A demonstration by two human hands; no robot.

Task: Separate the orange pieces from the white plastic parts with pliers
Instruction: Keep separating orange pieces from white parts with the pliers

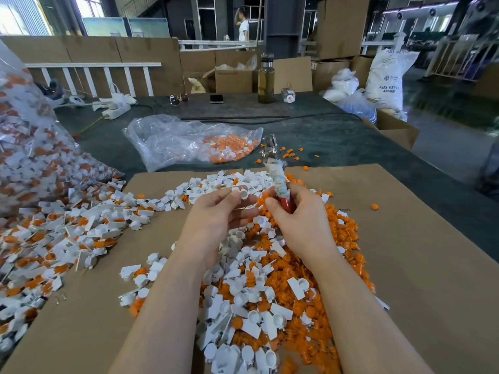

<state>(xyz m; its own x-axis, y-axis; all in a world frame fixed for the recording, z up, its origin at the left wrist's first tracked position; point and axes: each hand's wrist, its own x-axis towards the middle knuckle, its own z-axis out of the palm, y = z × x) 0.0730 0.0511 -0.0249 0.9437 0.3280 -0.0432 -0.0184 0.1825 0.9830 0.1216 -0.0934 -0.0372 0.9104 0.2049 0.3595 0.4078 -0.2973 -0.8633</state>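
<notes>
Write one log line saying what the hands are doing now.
left hand: pinches white part | right hand: grips pliers, head up | pliers off part

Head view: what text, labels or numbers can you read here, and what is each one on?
"ABS RESIN": white sack at far right, printed at top and again mid-sack; letters partly cut off.
Logo line above the mid-sack print: too blurred to read.
Small print on cardboard sheet: upside down, unreadable.
Small bottle label: too small to read.

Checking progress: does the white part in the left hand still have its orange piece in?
Out, apparently: the white part pinched by the left hand shows an empty cup.
</notes>
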